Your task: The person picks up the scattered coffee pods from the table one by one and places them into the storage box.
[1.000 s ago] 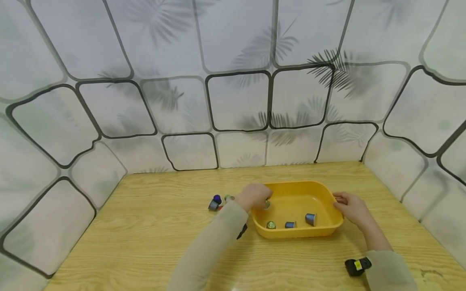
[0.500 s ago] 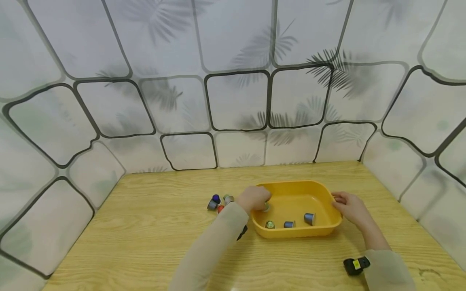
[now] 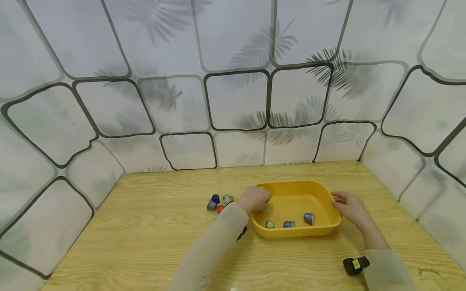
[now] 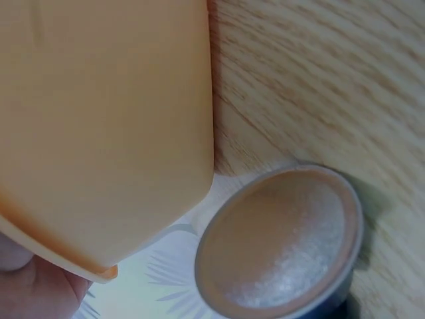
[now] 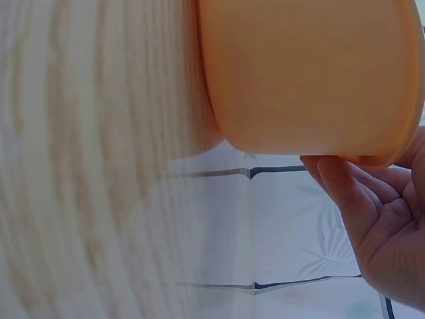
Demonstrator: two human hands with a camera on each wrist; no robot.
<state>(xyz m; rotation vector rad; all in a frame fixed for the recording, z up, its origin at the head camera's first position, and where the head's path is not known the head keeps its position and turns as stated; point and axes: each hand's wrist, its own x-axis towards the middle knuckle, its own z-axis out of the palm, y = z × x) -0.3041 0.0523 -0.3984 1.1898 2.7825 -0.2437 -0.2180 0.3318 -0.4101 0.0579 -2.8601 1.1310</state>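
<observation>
A yellow plastic tray (image 3: pixel 302 232) rests on the wooden table, between both hands. My left hand (image 3: pixel 253 198) reaches over its left side, fingers curled down at the rim and partly hidden; the left wrist view catches part of that hand (image 4: pixel 43 286) against the rim. On the opposite side my right hand (image 3: pixel 351 207) grips the right rim, its fingers (image 5: pixel 342 186) against the outer wall. Inside the tray lie a green coffee capsule (image 3: pixel 269 224), two blue capsules (image 3: pixel 289 224) (image 3: pixel 309 218), and a pale green capsule (image 3: pixel 265 208) just below the left hand.
Left of the tray, several more coffee capsules lie in a loose group: a dark blue one (image 3: pixel 216 198), a grey one (image 3: pixel 212 205), a red one (image 3: pixel 220 209) and pale ones (image 3: pixel 228 199). A patterned cloth wall (image 3: pixel 240 149) borders the table (image 3: pixel 145 234) behind and at both sides.
The pale green capsule sits slightly lower, farther below the left hand's fingers. Both hands stay at the tray's sides, and the left has dropped a little.
</observation>
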